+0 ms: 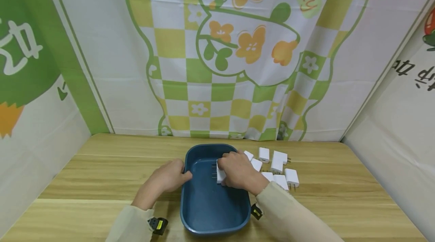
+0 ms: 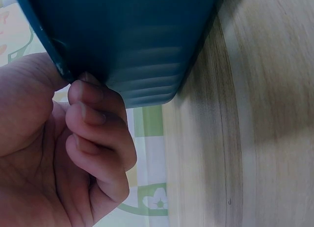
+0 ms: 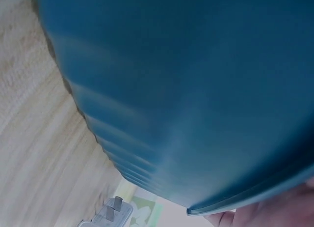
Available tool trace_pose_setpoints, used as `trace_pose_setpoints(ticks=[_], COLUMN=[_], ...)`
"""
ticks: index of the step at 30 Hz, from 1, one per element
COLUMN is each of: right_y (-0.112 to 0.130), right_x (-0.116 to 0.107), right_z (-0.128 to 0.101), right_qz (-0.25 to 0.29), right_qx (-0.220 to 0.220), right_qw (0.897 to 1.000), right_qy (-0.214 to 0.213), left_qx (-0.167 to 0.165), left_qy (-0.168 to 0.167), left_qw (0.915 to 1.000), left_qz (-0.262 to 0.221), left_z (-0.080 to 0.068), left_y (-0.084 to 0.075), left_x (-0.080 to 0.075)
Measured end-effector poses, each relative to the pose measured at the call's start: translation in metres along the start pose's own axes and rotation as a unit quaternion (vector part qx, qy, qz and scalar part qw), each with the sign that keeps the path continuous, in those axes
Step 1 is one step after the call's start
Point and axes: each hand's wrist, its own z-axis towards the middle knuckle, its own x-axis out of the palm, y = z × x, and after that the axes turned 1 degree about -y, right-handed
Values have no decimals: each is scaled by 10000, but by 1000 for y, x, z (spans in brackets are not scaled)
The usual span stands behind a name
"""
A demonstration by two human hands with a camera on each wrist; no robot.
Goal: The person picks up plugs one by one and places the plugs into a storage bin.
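Observation:
A deep blue plastic basin (image 1: 212,213) stands on the wooden table in front of me. My left hand (image 1: 168,176) grips its left rim, thumb over the edge; in the left wrist view the curled fingers (image 2: 100,121) meet the rim from outside. My right hand (image 1: 239,169) reaches over the right rim and holds white charger plugs (image 1: 220,176) above the basin's floor, their metal prongs pointing left. They look like two side by side, partly hidden by the fingers. In the right wrist view the basin's outer wall (image 3: 171,99) hides most of that hand (image 3: 279,211).
Several more white charger plugs (image 1: 276,162) lie loosely on the table (image 1: 340,196) right of the basin, some with prongs showing. A patterned curtain (image 1: 231,117) hangs behind the table, and printed cloth walls (image 1: 397,121) stand at both sides.

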Motion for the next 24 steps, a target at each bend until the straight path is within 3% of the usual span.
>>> trace_pose_setpoints(ticks=[18, 24], right_y=[-4, -8], right_x=[-23, -29], right_z=[-18, -30], right_qz=[763, 1046], right_qx=[181, 256], right_qw=[9969, 9941], right_qy=[61, -144], left_qx=[-13, 20], left_qy=[33, 9], left_qw=[10000, 10000], left_qz=[-22, -30], left_z=[0, 0], left_y=[0, 0], left_x=[0, 0])
